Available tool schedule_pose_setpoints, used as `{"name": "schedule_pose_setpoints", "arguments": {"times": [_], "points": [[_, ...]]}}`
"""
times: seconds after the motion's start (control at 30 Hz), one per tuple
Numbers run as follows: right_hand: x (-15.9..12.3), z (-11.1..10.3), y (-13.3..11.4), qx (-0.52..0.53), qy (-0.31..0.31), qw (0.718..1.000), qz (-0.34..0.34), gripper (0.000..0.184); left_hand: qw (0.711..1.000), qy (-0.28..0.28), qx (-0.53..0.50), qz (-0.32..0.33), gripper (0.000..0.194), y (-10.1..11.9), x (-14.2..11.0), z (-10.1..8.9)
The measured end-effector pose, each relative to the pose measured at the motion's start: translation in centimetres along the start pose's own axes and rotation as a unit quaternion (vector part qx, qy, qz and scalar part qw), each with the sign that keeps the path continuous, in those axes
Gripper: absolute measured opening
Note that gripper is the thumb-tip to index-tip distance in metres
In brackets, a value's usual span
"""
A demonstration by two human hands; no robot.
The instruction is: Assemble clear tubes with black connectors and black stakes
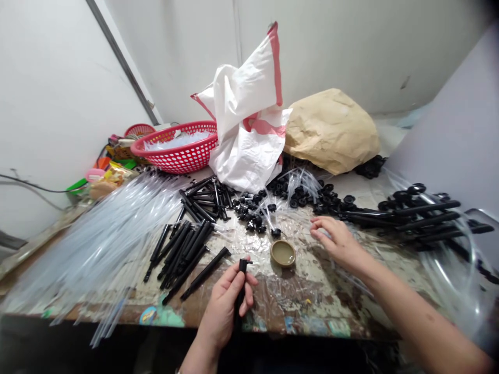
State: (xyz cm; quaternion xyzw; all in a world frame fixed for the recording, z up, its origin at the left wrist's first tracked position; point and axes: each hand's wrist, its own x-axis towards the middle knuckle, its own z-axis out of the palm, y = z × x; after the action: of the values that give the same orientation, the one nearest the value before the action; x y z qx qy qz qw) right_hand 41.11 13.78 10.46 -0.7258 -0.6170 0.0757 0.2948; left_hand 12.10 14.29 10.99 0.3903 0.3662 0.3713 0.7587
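Observation:
My left hand [226,304] is closed round a black plastic stake [241,283], held upright near the table's front edge. My right hand [337,240] rests on the table to the right, fingers curled in a loose pinch, close to thin clear tubes [296,182]; I cannot make out anything between the fingertips. A small round cap of murky liquid [283,253] stands between the two hands. More black stakes [183,249] lie in a loose pile to the left of my left hand. Small black round fittings [307,195] are scattered behind the cap.
A big sheaf of clear tubes [97,239] covers the table's left side. Assembled black stakes with tubing [424,215] lie at the right. Behind stand a red perforated basket [175,148], a white-and-red sack [249,124] and a brown paper bag [331,130]. White walls close in.

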Motion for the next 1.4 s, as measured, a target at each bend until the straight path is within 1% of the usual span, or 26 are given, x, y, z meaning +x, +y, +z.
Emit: {"name": "schedule_pose_setpoints", "arguments": {"times": [0.03,0.1,0.17,0.2,0.23,0.33,0.4,0.5,0.6,0.67,0.73,0.8,0.87,0.93,1.0,1.1,1.23,1.4], "points": [[-0.1,-0.4,-0.8,0.031,-0.011,0.999,0.008,0.019,1.0,-0.002,-0.002,0.002,0.032,0.0,0.0,0.1],[-0.4,-1.1,-2.4,0.095,-0.062,0.994,0.013,0.018,1.0,-0.005,-0.008,0.003,0.034,0.1,-0.1,0.2],[-0.8,-1.4,-3.9,0.115,-0.104,0.987,-0.026,0.017,1.0,-0.004,-0.01,0.002,0.036,0.2,-0.2,0.2],[-1.0,-1.4,-4.5,0.099,-0.103,0.988,-0.059,0.016,1.0,-0.002,-0.01,0.003,0.037,0.2,-0.2,0.2],[-1.2,-1.2,-5.0,0.067,-0.089,0.989,-0.096,0.015,1.0,0.001,-0.009,0.004,0.038,0.2,-0.2,0.2],[-1.6,-0.4,-5.8,-0.043,-0.025,0.982,-0.181,0.013,1.0,0.007,-0.004,0.004,0.041,0.1,-0.2,0.2],[-1.6,0.0,-6.1,-0.095,0.001,0.973,-0.209,0.013,1.0,0.006,0.002,0.003,0.041,0.0,-0.2,0.1],[-1.5,0.2,-6.5,-0.146,0.006,0.963,-0.227,0.015,1.0,0.001,0.008,0.004,0.039,0.0,-0.2,0.1],[-1.5,-0.3,-6.9,-0.153,-0.006,0.963,-0.222,0.016,1.0,-0.002,0.011,0.006,0.039,-0.1,-0.2,0.1],[-1.7,-0.8,-7.2,-0.121,-0.001,0.972,-0.203,0.015,1.0,-0.006,0.01,0.006,0.039,-0.1,-0.2,0.1],[-2.0,-1.2,-7.9,-0.048,-0.004,0.984,-0.171,0.013,1.0,-0.01,-0.001,0.005,0.04,0.0,-0.2,0.1],[-2.4,-1.3,-8.9,0.052,-0.041,0.99,-0.124,0.013,1.0,-0.009,-0.017,0.006,0.04,0.0,-0.2,0.2],[-2.8,-1.1,-10.0,0.142,-0.087,0.983,-0.083,0.014,1.0,-0.006,-0.028,0.008,0.04,0.2,-0.3,0.3],[-3.2,-0.5,-11.0,0.19,-0.101,0.975,-0.064,0.016,0.999,0.001,-0.033,0.014,0.038,0.3,-0.3,0.3],[-3.3,0.2,-11.7,0.203,-0.093,0.973,-0.063,0.016,0.999,0.008,-0.037,0.019,0.036,0.5,-0.4,0.4],[-3.2,0.9,-12.1,0.198,-0.094,0.973,-0.069,0.016,0.998,0.015,-0.05,0.024,0.033,0.5,-0.5,0.4],[-2.9,1.3,-12.2,0.191,-0.095,0.973,-0.086,0.016,0.997,0.015,-0.073,0.03,0.026,0.4,-0.5,0.2],[-2.8,1.6,-12.6,0.177,-0.09,0.976,-0.092,0.014,0.995,0.011,-0.092,0.024,0.025,0.3,-0.4,0.0]]}}
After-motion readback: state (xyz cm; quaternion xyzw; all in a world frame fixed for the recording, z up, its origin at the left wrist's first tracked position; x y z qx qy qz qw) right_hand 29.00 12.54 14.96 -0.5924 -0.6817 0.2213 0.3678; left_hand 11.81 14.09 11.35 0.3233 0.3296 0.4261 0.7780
